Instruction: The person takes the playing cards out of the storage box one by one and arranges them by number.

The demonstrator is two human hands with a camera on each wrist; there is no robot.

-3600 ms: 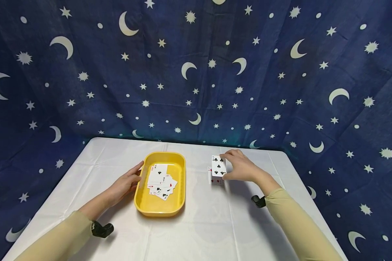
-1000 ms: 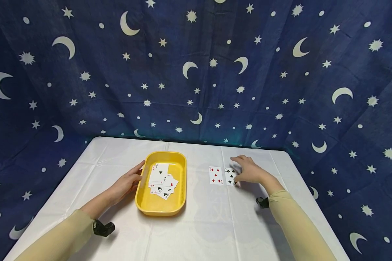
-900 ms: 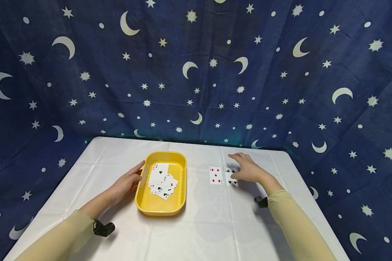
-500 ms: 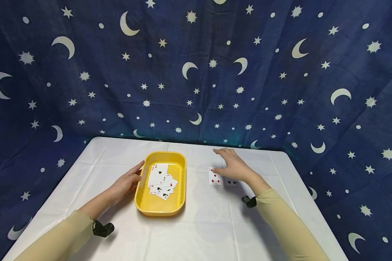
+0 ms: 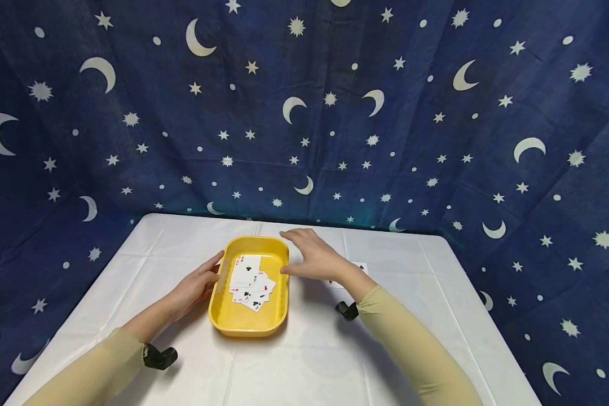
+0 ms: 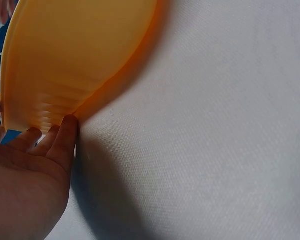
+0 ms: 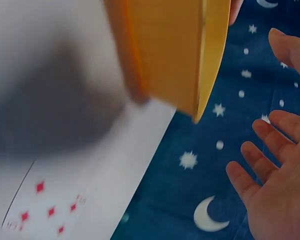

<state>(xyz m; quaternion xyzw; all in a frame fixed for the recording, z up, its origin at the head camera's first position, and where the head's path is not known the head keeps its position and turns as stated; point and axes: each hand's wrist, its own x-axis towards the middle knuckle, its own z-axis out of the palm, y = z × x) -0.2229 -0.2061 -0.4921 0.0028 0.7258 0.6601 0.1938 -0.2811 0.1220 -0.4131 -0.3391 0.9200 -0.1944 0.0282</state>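
left grip (image 5: 195, 286): spread, touching left side of yellow tray (image 5: 243, 321) | right grip (image 5: 314, 257): spread, gap before right rim (image 5: 287, 293)

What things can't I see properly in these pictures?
Head: most of the diamonds card and black-suited card, hidden behind the right hand and arm.
Head: lower layers of the card pile in the yellow tray, covered by the upper ones.
Left wrist: one end of the tray, cut off by the top edge.
Right wrist: the diamonds card's corner numbers, blurred; part of the hand, cut off by the right edge.

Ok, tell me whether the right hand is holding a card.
No, the right wrist view shows the right hand with fingers spread, holding nothing.
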